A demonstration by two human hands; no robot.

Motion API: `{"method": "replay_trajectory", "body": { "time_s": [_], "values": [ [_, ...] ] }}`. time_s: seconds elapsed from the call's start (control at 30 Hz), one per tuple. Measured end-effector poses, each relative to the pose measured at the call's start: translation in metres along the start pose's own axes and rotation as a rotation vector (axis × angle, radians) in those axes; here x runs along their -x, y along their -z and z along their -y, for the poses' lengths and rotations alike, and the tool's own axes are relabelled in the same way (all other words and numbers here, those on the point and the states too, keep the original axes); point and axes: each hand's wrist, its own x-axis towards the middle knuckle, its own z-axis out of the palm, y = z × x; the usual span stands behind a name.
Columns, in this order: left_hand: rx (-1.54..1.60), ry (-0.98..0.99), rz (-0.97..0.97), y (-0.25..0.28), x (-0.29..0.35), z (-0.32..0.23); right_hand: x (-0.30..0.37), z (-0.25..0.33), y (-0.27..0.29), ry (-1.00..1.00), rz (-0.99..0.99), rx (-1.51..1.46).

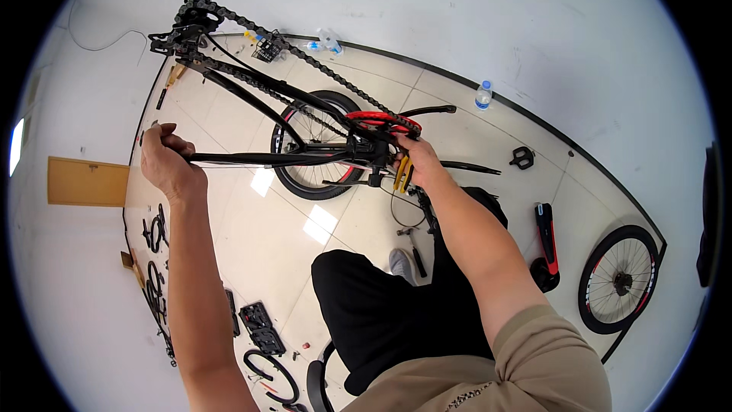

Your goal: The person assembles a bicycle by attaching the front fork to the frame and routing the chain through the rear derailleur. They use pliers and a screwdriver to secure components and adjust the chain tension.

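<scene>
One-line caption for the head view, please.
Left hand grips a black bicycle frame while the right hand works a yellow-handled tool at the red chainring.

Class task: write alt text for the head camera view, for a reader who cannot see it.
A person holds a black bicycle frame upside down; the left hand grips a frame tube, and the right hand holds a yellow-handled tool at the red chainring. Loose wheels, a pedal and a water bottle lie on the tiled floor.

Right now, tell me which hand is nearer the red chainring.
Right. The right hand grips a yellow tool just below the red chainring, nearly touching it. The left hand holds the black frame tube at its far end.
</scene>
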Motion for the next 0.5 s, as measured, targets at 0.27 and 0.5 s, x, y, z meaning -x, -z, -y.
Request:
{"method": "replay_trajectory", "body": {
  "time_s": [0.27,0.5],
  "values": [
    [-0.016,0.160,0.048,0.001,0.012,-0.011,0.003,-0.003,-0.007,0.062,-0.061,0.024],
    [0.106,0.066,0.126,0.009,0.024,-0.001,-0.003,-0.010,-0.007,0.101,-0.132,0.035]
  ]
}}
